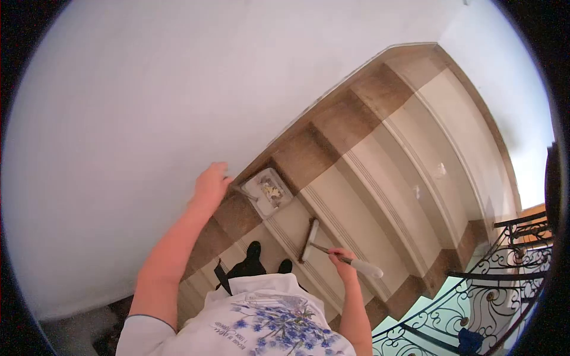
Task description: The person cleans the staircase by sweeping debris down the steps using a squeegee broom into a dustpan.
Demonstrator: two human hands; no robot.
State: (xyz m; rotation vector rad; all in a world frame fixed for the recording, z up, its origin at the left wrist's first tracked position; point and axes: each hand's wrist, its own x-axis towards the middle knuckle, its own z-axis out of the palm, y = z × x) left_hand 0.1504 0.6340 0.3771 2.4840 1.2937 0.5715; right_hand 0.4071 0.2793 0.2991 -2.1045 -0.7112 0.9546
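Observation:
My right hand [342, 261] is closed around the handle of a hand brush [309, 240], whose pale head with dark bristles is on a stair step. My left hand [214, 183] is beside the white wall, fingers apart, with nothing visible in it. Just right of that hand, a pale dustpan [256, 204] rests on the stairs against the brown border, holding yellowish and grey debris. The brush head is below and to the right of the dustpan, apart from it.
Curved beige stairs [368, 202] with brown edges fan out toward the upper right. A black wrought-iron railing [487, 276] runs along the lower right. The white wall [130, 107] fills the left. My dark shoes [254, 250] are on the stairs below the dustpan.

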